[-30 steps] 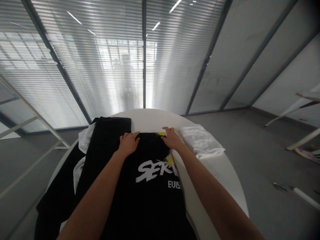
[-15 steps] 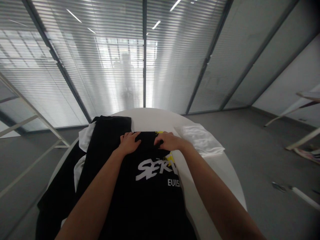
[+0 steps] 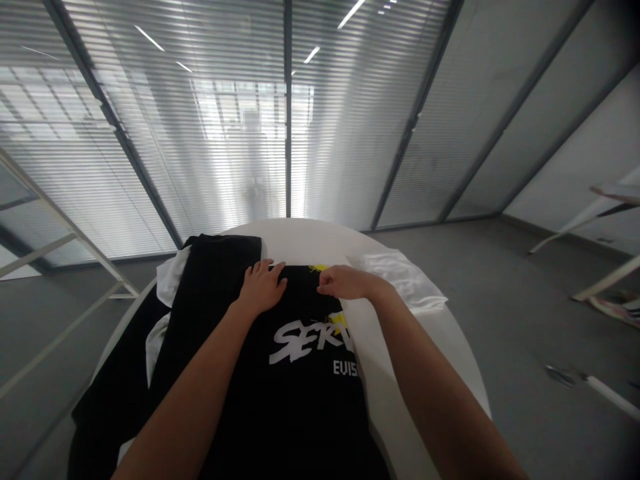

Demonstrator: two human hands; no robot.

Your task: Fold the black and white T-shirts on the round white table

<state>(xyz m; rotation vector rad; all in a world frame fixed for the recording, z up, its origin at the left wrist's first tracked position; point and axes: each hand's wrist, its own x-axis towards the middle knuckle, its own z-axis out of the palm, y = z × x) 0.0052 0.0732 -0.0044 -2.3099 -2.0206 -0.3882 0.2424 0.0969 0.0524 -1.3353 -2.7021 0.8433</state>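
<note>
A black printed shirt lies folded lengthwise, with white lettering reading "SERV" and "EVIS" and yellow patches cut off at its right edge. My left hand rests flat near the shirt's far left corner, fingers spread. At the far right corner, by a yellow patch, the fingers of my right hand are curled closed on the shirt's edge; the fingertips are partly hidden. Left of the shirt lies black cloth with white parts, hanging over the table's left side. Whether it joins the shirt, I cannot tell.
The round white table carries the clothes. White shiny cloth lies at its right edge. A pale metal frame stands at left, and pale furniture legs stand on the grey floor at right. Glass panels with blinds rise behind.
My right hand's fingers have curled tighter and shifted slightly right at the shirt's far edge. My left hand has flattened, moving slightly right. The shirt lies nearly the same.
</note>
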